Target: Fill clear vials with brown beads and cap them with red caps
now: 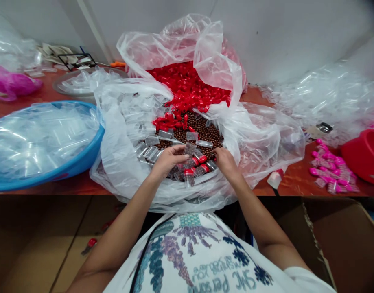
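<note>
My left hand [170,161] is closed, with a small clear plastic bottle [190,149] between thumb and fingers, over the middle of the plastic-lined container. My right hand [226,161] dips at the right side of the brown beads [206,132], its fingers curled together; what they grip is hidden. Under and between the hands lie several clear bottles with red caps [189,176], some with beads inside. Loose red caps [171,121] lie on the beads' far side. Uncapped clear bottles [152,154] are gathered to the left of the beads.
A blue basin [98,140] of clear bottles stands at left. Behind, a plastic bag [171,44] spills red caps. Pink-capped bottles [335,169] lie at right beside a red bowl [362,156]. Clear bags [324,95] fill the back right. A cardboard box [342,240] sits below the table edge.
</note>
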`<state>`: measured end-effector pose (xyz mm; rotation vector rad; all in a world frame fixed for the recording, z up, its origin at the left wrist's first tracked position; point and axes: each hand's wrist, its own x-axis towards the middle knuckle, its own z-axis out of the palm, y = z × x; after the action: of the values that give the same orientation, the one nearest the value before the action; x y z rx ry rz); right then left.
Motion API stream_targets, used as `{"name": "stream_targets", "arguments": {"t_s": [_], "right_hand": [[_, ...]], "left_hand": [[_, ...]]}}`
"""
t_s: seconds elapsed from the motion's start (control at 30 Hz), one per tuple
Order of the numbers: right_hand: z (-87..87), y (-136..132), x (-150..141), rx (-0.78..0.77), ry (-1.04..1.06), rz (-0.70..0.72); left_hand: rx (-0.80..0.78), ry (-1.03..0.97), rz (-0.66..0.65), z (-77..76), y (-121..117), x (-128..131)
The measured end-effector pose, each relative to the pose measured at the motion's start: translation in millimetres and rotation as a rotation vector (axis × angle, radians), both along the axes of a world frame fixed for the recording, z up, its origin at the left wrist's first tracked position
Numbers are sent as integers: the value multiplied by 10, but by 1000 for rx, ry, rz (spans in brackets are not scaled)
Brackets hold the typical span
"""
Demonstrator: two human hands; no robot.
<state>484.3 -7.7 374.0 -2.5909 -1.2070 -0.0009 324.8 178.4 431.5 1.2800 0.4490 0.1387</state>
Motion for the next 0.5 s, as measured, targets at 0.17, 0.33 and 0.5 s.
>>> {"name": "stream_targets", "arguments": {"t_s": [0.17,0.33,0.5], "right_hand": [[42,-80,9,159,66,-21],[127,-99,-19,29,64,49],[184,-59,-26,-181,-13,133]], "left_hand": [[54,12,34,-28,-9,9],[95,31,45,-30,-15,21],[68,52,45,-51,-27,9]]}}
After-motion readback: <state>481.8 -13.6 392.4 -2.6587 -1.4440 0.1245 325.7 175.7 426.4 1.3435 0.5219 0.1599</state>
